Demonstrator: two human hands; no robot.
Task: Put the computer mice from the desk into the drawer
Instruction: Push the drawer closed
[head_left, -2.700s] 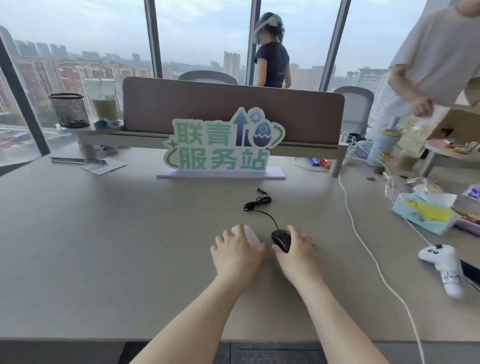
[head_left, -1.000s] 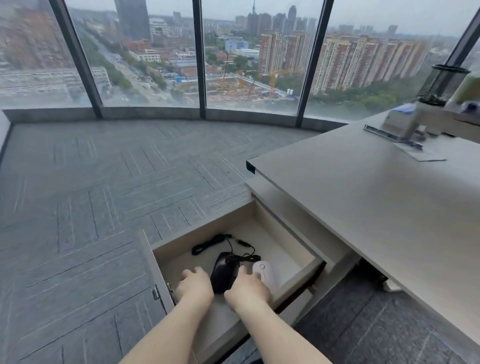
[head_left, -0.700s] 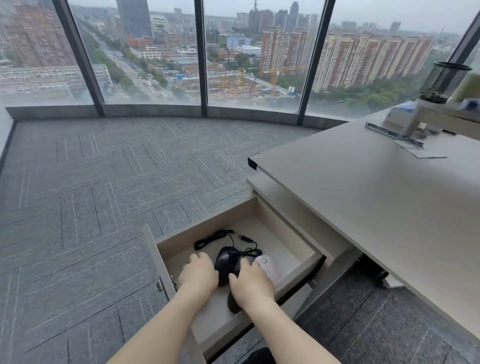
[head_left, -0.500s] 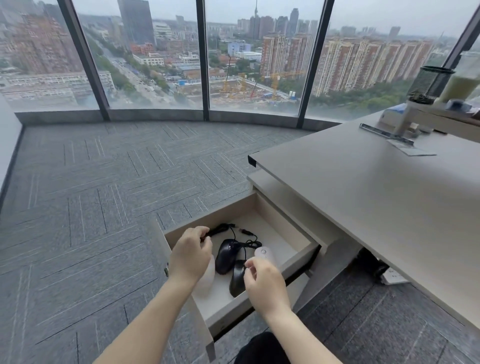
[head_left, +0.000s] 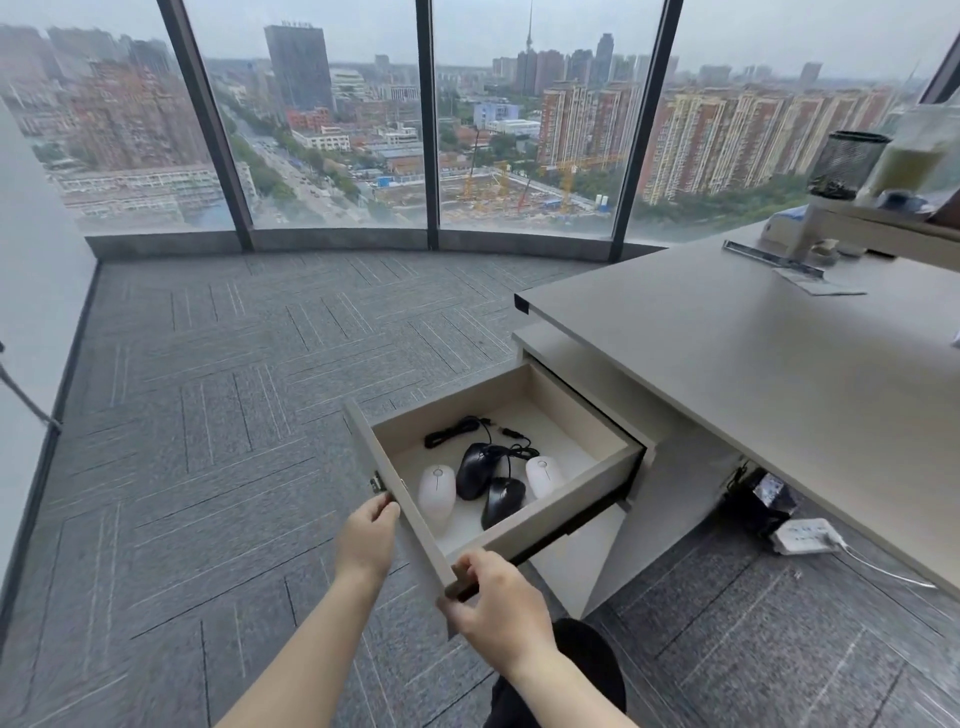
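Beige drawer (head_left: 571, 506) stands pulled out under the bench (head_left: 753, 364), four mice inside: two white mice (head_left: 437, 491), two black mice (head_left: 475, 470). Left hand (head_left: 366, 538) and right hand (head_left: 498, 605) each pinch its front panel.

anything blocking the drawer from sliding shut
Nothing visible does. All four mice lie below the rim of the drawer, and both hands, left and right, grip its front panel, outside the cabinet opening.

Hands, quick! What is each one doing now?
Left hand: closed on the drawer front, near its far end.
Right hand: closed on the same drawer front, at its near corner.
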